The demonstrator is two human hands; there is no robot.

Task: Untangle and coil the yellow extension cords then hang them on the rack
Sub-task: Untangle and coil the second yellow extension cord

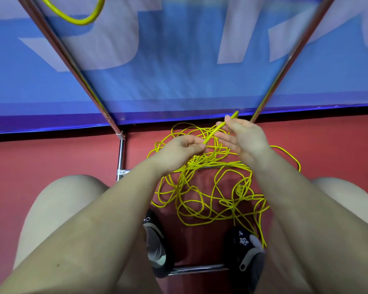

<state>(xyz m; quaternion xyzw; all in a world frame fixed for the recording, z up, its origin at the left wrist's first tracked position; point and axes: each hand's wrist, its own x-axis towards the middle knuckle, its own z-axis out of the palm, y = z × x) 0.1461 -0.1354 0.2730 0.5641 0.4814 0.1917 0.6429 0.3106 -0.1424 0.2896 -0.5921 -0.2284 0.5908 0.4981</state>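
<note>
Between the 2 hands, raised clear of the heap, runs a short straight stretch of yellow cord [218, 128]; it is probably lifted this way so that 1 strand can be told apart from the rest and followed back into the knot, which is how untangling would sensibly begin. The right hand [245, 137] pinches this stretch near its far end between thumb and forefinger, its other fingers spread loosely below, and the tip of the cord pokes out just beyond the thumb. The left hand [182, 148] is curled with its fingertips closed on the near end of the same stretch, knuckles up, wrist bent a little inward. Both forearms reach forward from bare knees, so the person appears to be crouching or sitting low over the work. Directly beneath and nearer than both hands lies the tangle of cord [210, 194], many loose loops crossing one another on the red floor [51, 158], spilling toward the 2 dark shoes [250, 249] by the person's feet; some loops lie across a metal base bar [121, 153] of the rack. From that base, 2 chrome rack poles [72, 58] rise away from the hands, 1 to the left and 1 to the right, in front of a blue banner [179, 60]. Far above the left hand, at the top edge of the view, a thick yellow loop [81, 21] hangs near the left pole, seemingly a cord already coiled and hung, though its support is out of view. Judging by the size of the heap, most of the untangling remains.
</note>
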